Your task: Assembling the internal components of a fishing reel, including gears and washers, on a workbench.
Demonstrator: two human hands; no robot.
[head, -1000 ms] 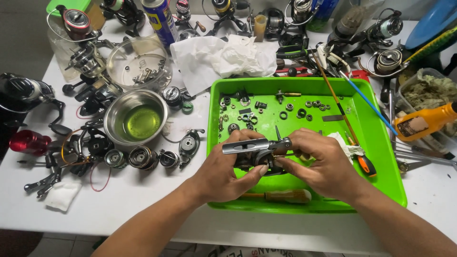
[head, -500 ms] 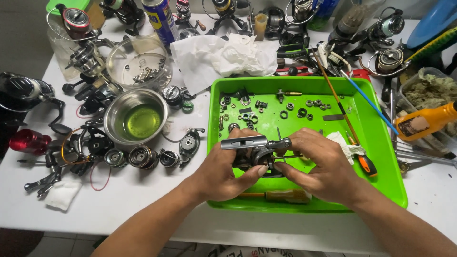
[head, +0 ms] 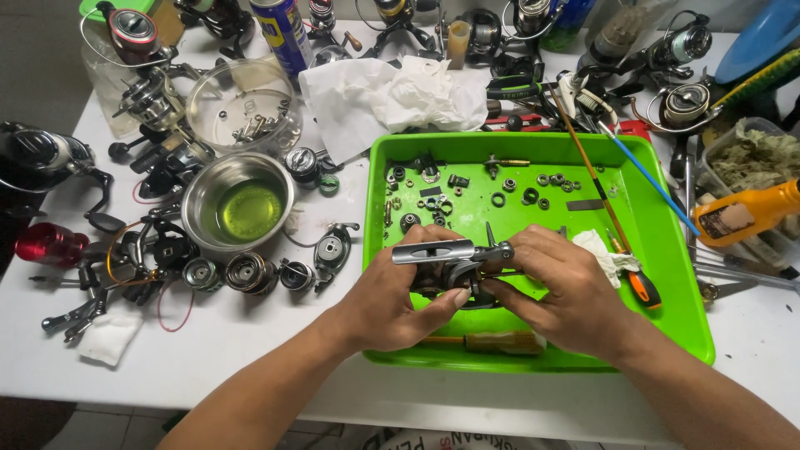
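Fishing reel body, held over the green tray by both hands: left hand grips it from below, right hand pinches its side. The body looks rigid, metallic, probably oily and slippery; the silver foot likely gives the firmest hold. Small washers and bearings, a rag and a screwdriver crowd the tray; a steel bowl sits left.

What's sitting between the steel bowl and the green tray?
In the head view, a dark reel side cover lies on the white table between the steel bowl and the green tray.
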